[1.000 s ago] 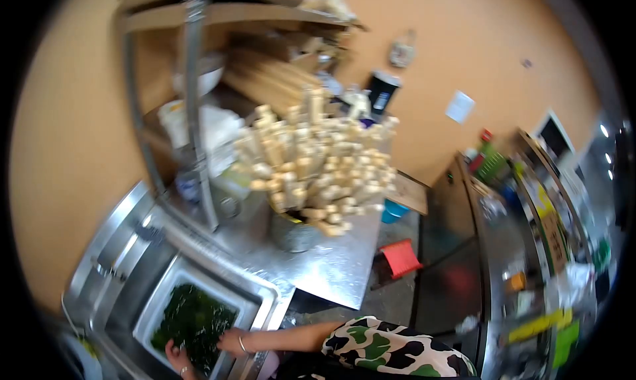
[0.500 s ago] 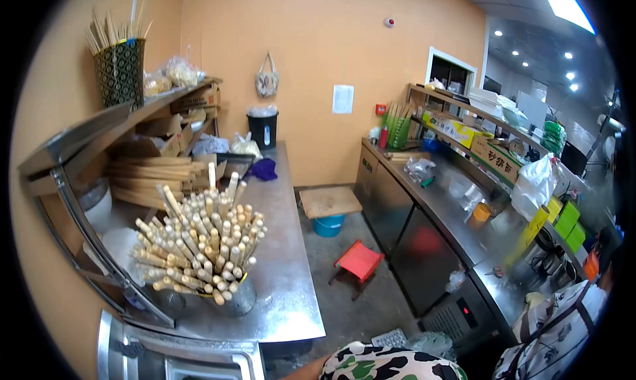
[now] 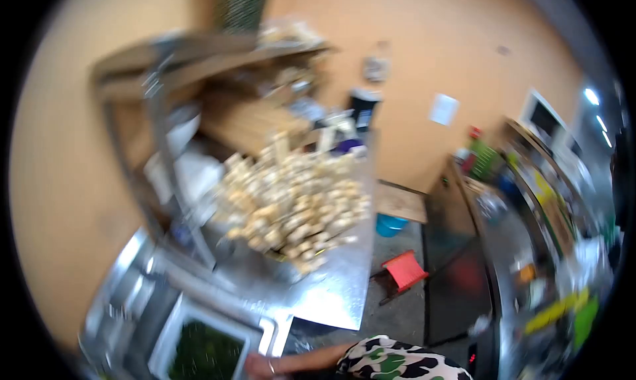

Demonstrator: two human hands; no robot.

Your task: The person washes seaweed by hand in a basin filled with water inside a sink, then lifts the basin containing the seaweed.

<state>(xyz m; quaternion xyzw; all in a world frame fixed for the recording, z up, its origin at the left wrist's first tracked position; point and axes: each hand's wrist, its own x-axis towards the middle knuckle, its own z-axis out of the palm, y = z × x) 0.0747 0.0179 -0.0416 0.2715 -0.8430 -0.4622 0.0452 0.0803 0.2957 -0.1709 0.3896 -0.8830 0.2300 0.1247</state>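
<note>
Apparently the step in hand is handling the one heap of dark greens (image 3: 205, 352), which lies in the single pale tray (image 3: 169, 332) in the sink (image 3: 136, 333); one right hand (image 3: 257, 366) is near the tray's side, its fingers too blurred to tell whether open or gripping, and the left hand is out of view. The next move, I'd judge, calls for a light hold on the loose leaves. Beyond are one bundle of pale sticks (image 3: 298, 201), too many to count, one red stool (image 3: 405, 271), one blue bucket (image 3: 391, 226) and one wall sheet (image 3: 444, 108).
</note>
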